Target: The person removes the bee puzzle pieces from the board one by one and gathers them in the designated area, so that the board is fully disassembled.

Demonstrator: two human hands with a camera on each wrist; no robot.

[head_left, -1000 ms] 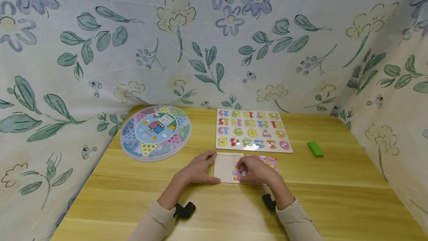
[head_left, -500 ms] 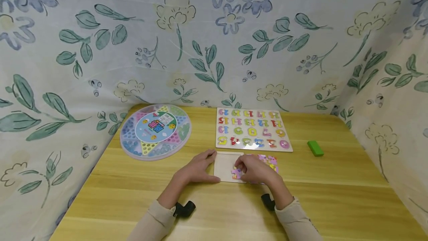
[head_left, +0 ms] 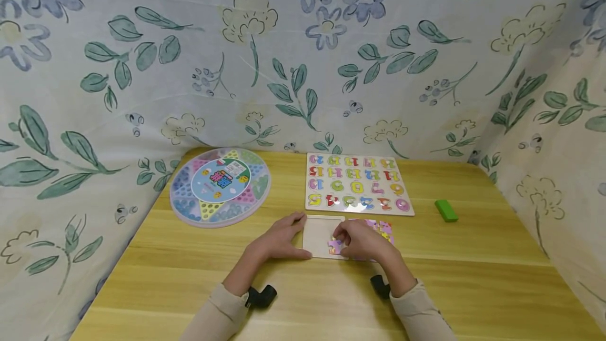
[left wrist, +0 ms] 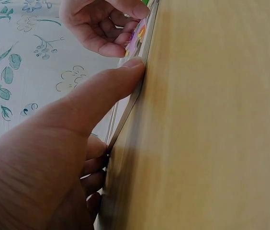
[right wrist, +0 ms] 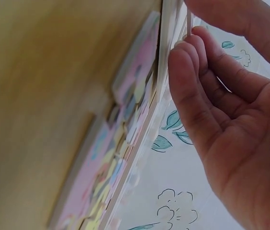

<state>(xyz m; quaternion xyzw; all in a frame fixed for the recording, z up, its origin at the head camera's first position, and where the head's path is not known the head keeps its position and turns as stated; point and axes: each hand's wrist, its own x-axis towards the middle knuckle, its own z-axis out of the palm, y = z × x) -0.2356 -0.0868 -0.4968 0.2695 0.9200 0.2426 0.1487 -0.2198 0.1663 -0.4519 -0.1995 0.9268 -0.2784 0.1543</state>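
A shallow wooden puzzle tray [head_left: 315, 234] lies flat on the table. My left hand [head_left: 279, 239] holds its left side, with the thumb at the front edge and the fingers at the back corner. In the left wrist view the thumb [left wrist: 132, 69] presses on the tray's rim. Over the tray's right part, my right hand [head_left: 363, 241] pinches a pink and purple jigsaw piece [head_left: 334, 247] between thumb and fingers. That piece shows edge-on in the right wrist view. Pink and yellow jigsaw pieces [head_left: 385, 229] lie right of the tray, partly hidden by the right hand.
Behind the tray is a number puzzle board [head_left: 357, 186]. A round Chinese checkers board [head_left: 221, 187] sits at the back left, and a green block [head_left: 446, 210] lies to the right. Floral cloth [head_left: 303, 67] hangs behind the wooden table [head_left: 322, 304].
The jigsaw piece in my right hand has shifted very slightly left over the tray. My left hand stays in place on the tray.
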